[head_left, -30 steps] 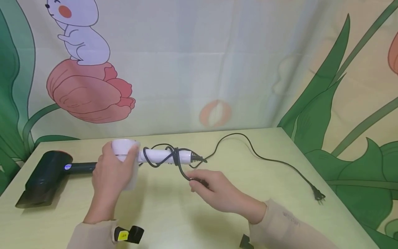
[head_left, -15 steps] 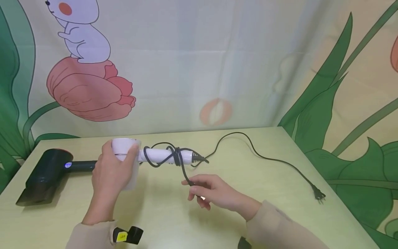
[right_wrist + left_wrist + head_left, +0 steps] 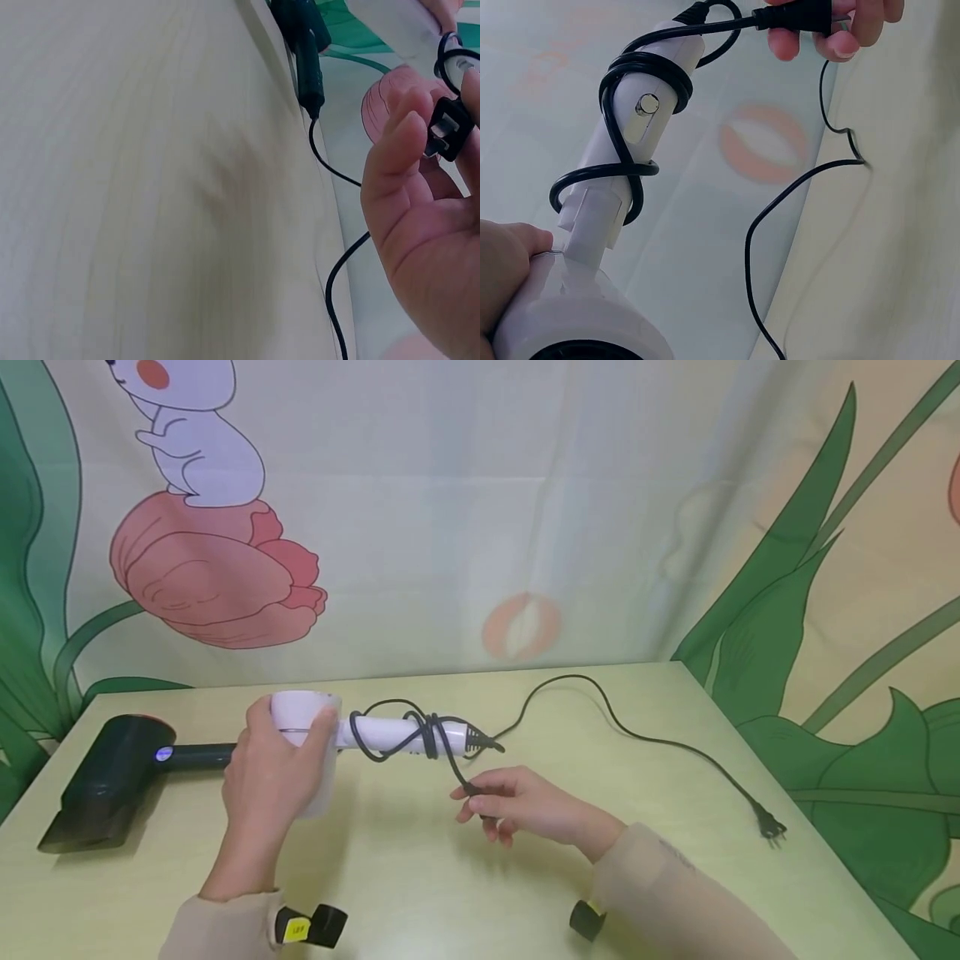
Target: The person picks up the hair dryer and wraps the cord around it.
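The white hair dryer point(image 3: 303, 708) is held over the table point(image 3: 405, 877) by its barrel, gripped in the left hand point(image 3: 273, 768). Its wrapped handle point(image 3: 378, 732) is pointed toward the right edge, the long axis kept roughly parallel to the far edge. The black plug point(image 3: 799, 15) of the wound cord point(image 3: 681, 88) is pinched by the right hand point(image 3: 536, 806), which is placed nearer the handle's tip, on its near-edge side.

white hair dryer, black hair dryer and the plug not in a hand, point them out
White hair dryer point(image 3: 385, 732), head view: bare part of its handle.
Black hair dryer point(image 3: 118, 767), head view: its barrel.
Unheld plug point(image 3: 768, 822), head view: its black body.
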The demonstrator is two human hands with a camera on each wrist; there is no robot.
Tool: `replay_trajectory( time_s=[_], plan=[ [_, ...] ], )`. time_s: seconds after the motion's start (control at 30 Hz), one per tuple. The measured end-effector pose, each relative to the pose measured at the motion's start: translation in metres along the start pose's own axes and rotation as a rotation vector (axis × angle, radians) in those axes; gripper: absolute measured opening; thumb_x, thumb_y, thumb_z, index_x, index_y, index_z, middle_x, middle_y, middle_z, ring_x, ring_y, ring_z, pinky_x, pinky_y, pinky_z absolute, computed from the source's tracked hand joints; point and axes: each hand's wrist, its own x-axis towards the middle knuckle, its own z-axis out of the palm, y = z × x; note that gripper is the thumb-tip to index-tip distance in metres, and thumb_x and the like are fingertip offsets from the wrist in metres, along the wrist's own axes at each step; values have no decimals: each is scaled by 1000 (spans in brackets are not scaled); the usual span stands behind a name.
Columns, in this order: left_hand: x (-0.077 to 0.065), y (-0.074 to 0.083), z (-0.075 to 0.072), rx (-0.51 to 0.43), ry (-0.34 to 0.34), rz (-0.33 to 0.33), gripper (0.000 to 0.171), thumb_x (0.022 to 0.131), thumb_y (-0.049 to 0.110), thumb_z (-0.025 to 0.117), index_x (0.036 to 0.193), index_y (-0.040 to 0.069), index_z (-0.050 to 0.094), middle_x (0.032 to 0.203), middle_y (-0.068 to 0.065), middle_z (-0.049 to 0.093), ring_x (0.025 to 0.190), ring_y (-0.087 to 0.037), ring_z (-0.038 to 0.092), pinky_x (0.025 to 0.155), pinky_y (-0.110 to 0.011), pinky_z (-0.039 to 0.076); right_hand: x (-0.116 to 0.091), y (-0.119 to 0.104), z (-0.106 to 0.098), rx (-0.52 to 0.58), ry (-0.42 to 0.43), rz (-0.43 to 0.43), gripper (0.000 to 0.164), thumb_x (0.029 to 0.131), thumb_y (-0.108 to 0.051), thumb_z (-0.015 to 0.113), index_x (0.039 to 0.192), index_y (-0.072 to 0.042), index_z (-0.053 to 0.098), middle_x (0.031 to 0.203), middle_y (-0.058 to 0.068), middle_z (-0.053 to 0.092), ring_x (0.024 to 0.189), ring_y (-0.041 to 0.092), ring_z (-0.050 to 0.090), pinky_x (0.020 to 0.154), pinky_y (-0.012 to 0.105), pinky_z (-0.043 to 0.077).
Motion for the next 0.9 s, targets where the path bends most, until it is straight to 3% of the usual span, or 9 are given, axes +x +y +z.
replay_trajectory(
  time_s=[0.23,0.47,0.73,0.9],
  plan=[
    [-1,1,2,0,-5,-5,88,88,65,41,149,6,17,125,-28,48,104,-45,51,76,-58,46,0,7,-13,90,-44,19,43,96,-23,53,133,-1,51,94,7,64,61,12,51,55,25,46],
    [-2,3,5,-15,-15,0,89,87,66,41,148,6,17,124,-27,48,103,-44,51,75,-57,46,1,9,-22,184,-182,14,51,97,-23,53,140,1,42,99,2,63,63,10,52,59,25,48],
    [-5,5,6,-35,-50,16,90,87,68,41,149,7,18,124,-26,50,103,-43,52,73,-54,47,5,-1,-30,109,-158,67,51,90,-18,64,129,10,48,96,3,65,70,11,56,61,24,50],
    [-8,7,6,-49,-91,36,90,86,69,41,149,7,19,123,-25,51,102,-41,53,69,-48,48,9,-9,-33,-14,-115,108,40,85,-19,70,117,1,59,108,8,67,83,18,63,68,30,53]
  ],
)
